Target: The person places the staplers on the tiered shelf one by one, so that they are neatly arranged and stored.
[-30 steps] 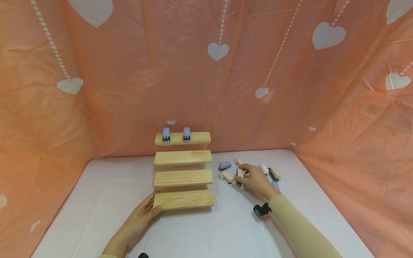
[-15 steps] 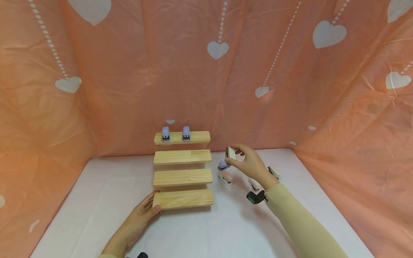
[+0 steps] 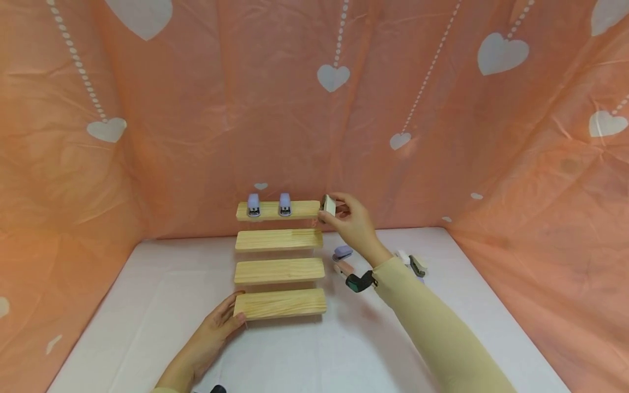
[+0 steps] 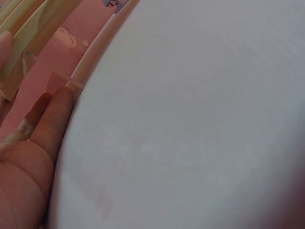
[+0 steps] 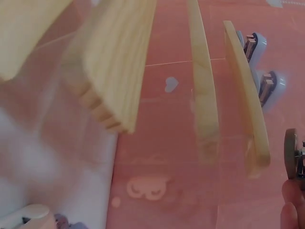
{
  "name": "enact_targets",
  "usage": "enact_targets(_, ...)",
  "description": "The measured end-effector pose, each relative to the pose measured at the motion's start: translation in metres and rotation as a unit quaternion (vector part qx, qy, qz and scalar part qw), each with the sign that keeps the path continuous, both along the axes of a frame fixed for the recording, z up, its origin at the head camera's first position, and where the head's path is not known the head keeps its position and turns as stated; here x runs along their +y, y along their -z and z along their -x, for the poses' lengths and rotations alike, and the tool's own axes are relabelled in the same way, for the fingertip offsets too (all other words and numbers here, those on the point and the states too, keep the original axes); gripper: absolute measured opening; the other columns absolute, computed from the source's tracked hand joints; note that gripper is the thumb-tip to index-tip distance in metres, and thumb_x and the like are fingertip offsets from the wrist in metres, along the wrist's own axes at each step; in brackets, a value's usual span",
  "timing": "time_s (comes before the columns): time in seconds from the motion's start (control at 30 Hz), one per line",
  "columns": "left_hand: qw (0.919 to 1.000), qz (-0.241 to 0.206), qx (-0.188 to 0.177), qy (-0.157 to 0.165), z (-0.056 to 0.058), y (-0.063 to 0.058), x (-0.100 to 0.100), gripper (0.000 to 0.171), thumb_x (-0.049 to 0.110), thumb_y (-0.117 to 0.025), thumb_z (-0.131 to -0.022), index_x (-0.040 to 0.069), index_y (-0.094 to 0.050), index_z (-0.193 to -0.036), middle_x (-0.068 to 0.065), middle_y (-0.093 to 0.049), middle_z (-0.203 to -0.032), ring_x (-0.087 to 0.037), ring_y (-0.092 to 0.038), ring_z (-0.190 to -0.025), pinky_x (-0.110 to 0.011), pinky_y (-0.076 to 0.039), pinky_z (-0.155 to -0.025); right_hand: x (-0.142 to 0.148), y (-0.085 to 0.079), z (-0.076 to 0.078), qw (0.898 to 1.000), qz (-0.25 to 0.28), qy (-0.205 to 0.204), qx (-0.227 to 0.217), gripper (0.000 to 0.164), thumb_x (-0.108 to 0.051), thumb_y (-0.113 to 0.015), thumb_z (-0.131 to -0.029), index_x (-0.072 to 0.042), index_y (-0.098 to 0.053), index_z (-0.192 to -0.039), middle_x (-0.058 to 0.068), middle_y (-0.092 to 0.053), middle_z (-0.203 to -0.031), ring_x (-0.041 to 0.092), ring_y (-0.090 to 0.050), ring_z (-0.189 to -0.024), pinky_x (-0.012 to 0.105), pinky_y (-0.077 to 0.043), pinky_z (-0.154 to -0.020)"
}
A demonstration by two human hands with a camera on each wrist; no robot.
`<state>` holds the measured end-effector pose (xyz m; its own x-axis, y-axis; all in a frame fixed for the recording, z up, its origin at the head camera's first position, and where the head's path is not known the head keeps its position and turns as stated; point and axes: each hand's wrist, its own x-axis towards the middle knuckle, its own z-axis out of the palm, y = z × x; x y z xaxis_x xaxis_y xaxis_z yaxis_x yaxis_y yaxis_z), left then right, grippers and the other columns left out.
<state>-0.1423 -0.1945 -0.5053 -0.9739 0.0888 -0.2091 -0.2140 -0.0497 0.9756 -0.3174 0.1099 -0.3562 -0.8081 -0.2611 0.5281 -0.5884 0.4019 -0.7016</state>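
A four-tier wooden display rack [image 3: 278, 269] with clear sides stands on the white table. Its lowest board's left end is gripped by my left hand [image 3: 213, 330], thumb at the front; in the left wrist view the fingers [image 4: 55, 119] reach along the clear side. My right hand [image 3: 356, 225] pinches a cream mini stapler [image 3: 330, 206] between thumb and fingers, up beside the top board's right end. In the right wrist view the stapler's dark base [image 5: 290, 152] shows near that board. Two lavender staplers, a left one [image 3: 253, 204] and a right one [image 3: 285, 203], stand on the top board.
To the rack's right lie a lavender stapler [image 3: 342, 251], a peach stapler [image 3: 345, 267] partly behind the wrist camera [image 3: 360, 281], a white stapler [image 3: 403, 257] and a cream-and-grey stapler [image 3: 418, 265]. An orange curtain [image 3: 196, 136] with white hearts encloses the table's back and sides.
My right hand has lifted the cream stapler from the group on the table and carried it up and left to the top board's right end. The left hand has stayed at the rack.
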Motion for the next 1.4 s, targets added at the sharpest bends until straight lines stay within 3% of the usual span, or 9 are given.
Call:
enact_targets(0.23, 1.0, -0.004, 0.0, -0.003, -0.001, 0.0, 0.0, 0.072, 0.025, -0.065, -0.093, 0.015, -0.025, -0.153, -0.018, -0.025, -0.155, -0.03, -0.025, -0.141, -0.044, -0.028, -0.112, -0.019, -0.008, 0.012, 0.999, 0.001, -0.012, -0.038, 0.061, -0.045, -0.074, -0.083, -0.013, -0.056, -0.132, 0.004, -0.064, -0.105, 0.016, -0.063, -0.09, 0.032, -0.057, -0.077)
enact_targets(0.5, 0.9999, -0.011, 0.012, 0.004, -0.002, -0.001, 0.0, 0.072, 0.023, -0.063, -0.094, 0.013, -0.023, -0.153, -0.018, -0.023, -0.156, -0.031, -0.024, -0.142, -0.04, -0.03, -0.111, -0.031, -0.013, 0.021, 0.999, -0.01, -0.014, -0.048, 0.057, -0.04, -0.075, -0.084, -0.008, -0.06, -0.129, 0.004, -0.064, -0.101, 0.016, -0.063, -0.087, 0.032, -0.056, -0.078)
enact_targets(0.93, 0.9997, -0.018, 0.012, 0.005, -0.002, -0.001, 0.001, 0.071, 0.021, -0.063, -0.094, 0.014, -0.024, -0.153, -0.018, -0.022, -0.156, -0.03, -0.024, -0.142, -0.04, -0.03, -0.111, -0.035, -0.016, 0.026, 0.995, -0.03, -0.016, -0.093, 0.054, -0.044, -0.071, -0.087, -0.011, -0.062, -0.128, 0.002, -0.065, -0.115, 0.019, -0.061, -0.098, 0.037, -0.053, -0.086)
enact_targets(1.1, 0.9994, -0.029, 0.019, 0.005, -0.002, -0.001, 0.001, 0.071, 0.018, -0.062, -0.095, 0.012, -0.023, -0.153, -0.019, -0.022, -0.156, -0.031, -0.024, -0.142, -0.038, -0.032, -0.111, -0.036, -0.016, 0.026, 0.994, -0.039, -0.026, -0.095, 0.053, -0.043, -0.068, -0.09, -0.01, -0.06, -0.13, 0.004, -0.064, -0.118, 0.022, -0.06, -0.1, 0.038, -0.052, -0.088)
enact_targets(1.3, 0.9992, -0.034, 0.019, 0.007, -0.002, 0.0, 0.001, 0.07, 0.017, -0.062, -0.095, 0.013, -0.024, -0.153, -0.02, -0.024, -0.155, -0.03, -0.024, -0.141, -0.038, -0.032, -0.111, -0.033, -0.012, 0.024, 0.994, -0.049, -0.031, -0.094, 0.056, -0.042, -0.068, -0.089, -0.011, -0.057, -0.134, 0.005, -0.065, -0.11, 0.023, -0.062, -0.099, 0.038, -0.055, -0.084)
enact_targets(1.4, 0.9992, -0.033, 0.019, 0.008, -0.002, 0.001, 0.001, 0.07, 0.017, -0.062, -0.095, 0.013, -0.024, -0.153, -0.02, -0.024, -0.155, -0.029, -0.025, -0.14, -0.037, -0.033, -0.11, -0.029, -0.009, 0.023, 0.994, -0.057, -0.039, -0.09, 0.061, -0.045, -0.068, -0.089, -0.014, -0.052, -0.139, 0.006, -0.062, -0.115, 0.023, -0.061, -0.103, 0.04, -0.054, -0.087)
